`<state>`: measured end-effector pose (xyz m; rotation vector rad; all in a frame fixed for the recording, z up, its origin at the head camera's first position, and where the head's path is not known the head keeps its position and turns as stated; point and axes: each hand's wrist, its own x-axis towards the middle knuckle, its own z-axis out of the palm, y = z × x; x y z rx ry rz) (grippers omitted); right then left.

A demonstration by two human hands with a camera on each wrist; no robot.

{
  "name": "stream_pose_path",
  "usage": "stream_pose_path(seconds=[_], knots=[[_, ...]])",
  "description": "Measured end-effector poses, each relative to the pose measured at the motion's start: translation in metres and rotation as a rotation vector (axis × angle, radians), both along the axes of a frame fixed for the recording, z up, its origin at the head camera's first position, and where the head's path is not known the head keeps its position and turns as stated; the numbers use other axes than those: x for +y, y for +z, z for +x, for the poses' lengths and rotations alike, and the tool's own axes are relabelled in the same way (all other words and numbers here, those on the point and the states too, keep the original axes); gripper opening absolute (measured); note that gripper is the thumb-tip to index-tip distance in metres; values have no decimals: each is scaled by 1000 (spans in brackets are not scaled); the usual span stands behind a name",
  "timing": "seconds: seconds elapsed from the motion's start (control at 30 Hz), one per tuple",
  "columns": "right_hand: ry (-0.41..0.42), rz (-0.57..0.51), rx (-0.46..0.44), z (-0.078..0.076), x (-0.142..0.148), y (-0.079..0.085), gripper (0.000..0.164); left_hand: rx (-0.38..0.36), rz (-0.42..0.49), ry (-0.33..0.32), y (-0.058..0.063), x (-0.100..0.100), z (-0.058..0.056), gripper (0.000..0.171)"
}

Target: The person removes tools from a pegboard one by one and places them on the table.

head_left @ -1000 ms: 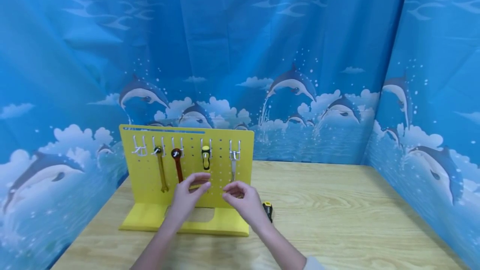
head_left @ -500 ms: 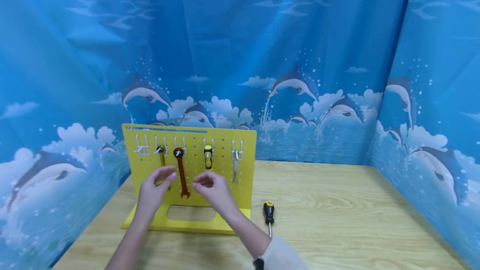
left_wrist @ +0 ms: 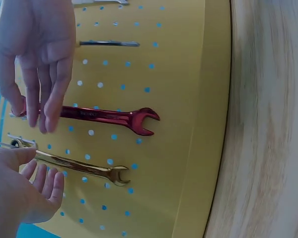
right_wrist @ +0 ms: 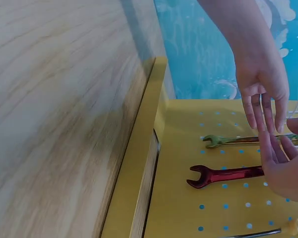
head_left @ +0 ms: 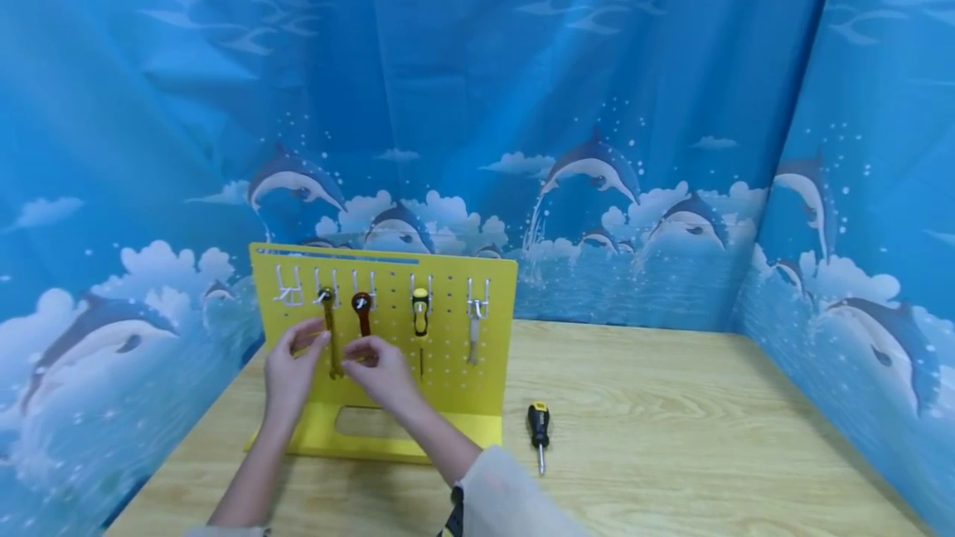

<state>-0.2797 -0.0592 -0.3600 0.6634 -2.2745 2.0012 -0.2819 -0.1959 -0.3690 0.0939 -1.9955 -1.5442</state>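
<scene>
A gold wrench (left_wrist: 79, 164) and a red wrench (left_wrist: 99, 115) hang side by side from hooks on a yellow pegboard (head_left: 448, 371). My left hand (head_left: 289, 375) is raised beside the gold wrench; in the left wrist view its thumb overlaps that wrench's upper part. In front of the red wrench, my right hand (head_left: 384, 375) hides the wrench's lower part from the head view. Both hands have loosely bent fingers with nothing between them, and they face each other a short distance apart.
Further right on the board hang a yellow-black screwdriver (head_left: 421, 313) and a slim silver tool (head_left: 474, 342). An unused double hook (head_left: 289, 292) is at the board's left. Another screwdriver (head_left: 539, 428) lies on the wooden table (head_left: 671, 421) right of the base.
Both hands have moved left across the board, from in front of its middle to the two wrenches. The screwdriver on the table, partly covered earlier, now shows whole.
</scene>
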Motion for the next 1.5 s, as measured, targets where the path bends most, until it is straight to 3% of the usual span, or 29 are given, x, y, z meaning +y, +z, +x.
stream_pose_path(seconds=[0.33, 0.63, 1.0, 1.23, 1.5], knots=[[78, 98, -40, -11, -13, -6, 43, -1, -14, 21, -5, 1, -16, 28], [50, 152, -20, -14, -20, -16, 42, 8, 22, 38, -1, 4, -21, 22], [-27, 229, 202, -15, -20, -31, 30, -64, 181, -97, 10, 5, -11, 26], [-50, 247, 250, -11, -20, -30, 28, -76, 232, -157, 14, 3, -3, 29], [-32, 241, 255, -3, -18, -26, 28, -88, 249, -181, 17, 1, 6, 31]])
